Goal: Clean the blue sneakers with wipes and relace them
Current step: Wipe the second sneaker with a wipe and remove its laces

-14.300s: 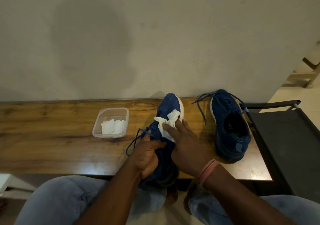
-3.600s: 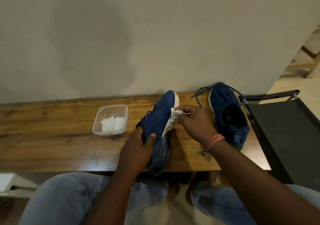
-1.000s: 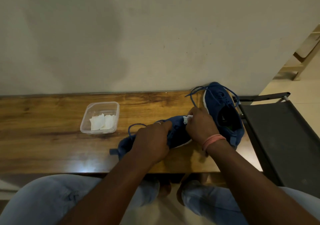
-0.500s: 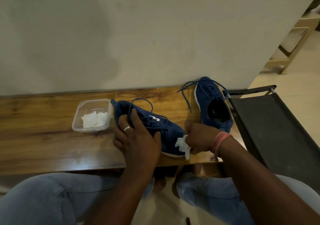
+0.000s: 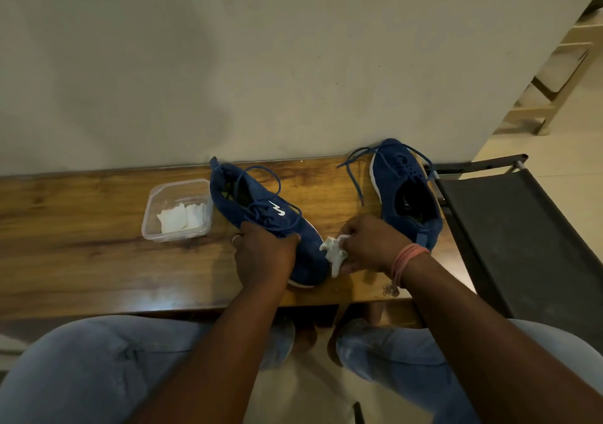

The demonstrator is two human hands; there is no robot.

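Your left hand (image 5: pixel 264 257) grips the blue suede sneaker (image 5: pixel 261 215) near the table's front edge; your right hand (image 5: pixel 368 244) pinches the crumpled white wipe (image 5: pixel 333 254) — rub its toe firmly.

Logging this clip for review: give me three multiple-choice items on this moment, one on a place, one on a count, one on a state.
1. Where is the clear plastic tub?
A. beside the heel of the held sneaker
B. on the black chair
C. on the person's lap

2. How many blue sneakers are on the wooden table?
A. one
B. two
C. three

3. What is the right hand doing?
A. lying flat on the table
B. tying a lace
C. pinching a crumpled wipe at the held sneaker's toe

Answers: 1 A, the tub sits on the table next to that heel. 2 B, the held one plus the other sneaker. 3 C, fingers curl round the wipe while the left hand grips the sneaker.
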